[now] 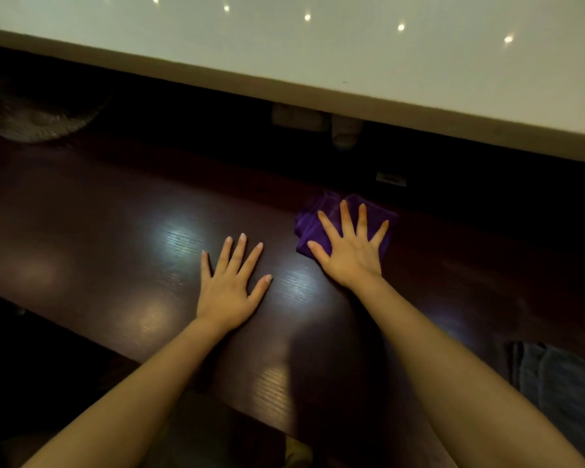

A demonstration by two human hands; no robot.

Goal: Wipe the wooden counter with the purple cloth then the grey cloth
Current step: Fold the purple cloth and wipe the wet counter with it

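surface (115, 211): very dark brown, almost black wood; fine straight grain lines show where pale bluish-white light patches reflect.
purple cloth (309, 228): deep violet, plain, no print, darker in its folds.
grey cloth (561, 383): dull blue-grey, plain, with darker creases.
raised ledge (318, 52): pale greenish white, dotted with small bright white light reflections; its front edge is off-white.
round object at far left (38, 119): whitish with thin radiating lines; too dim to identify.
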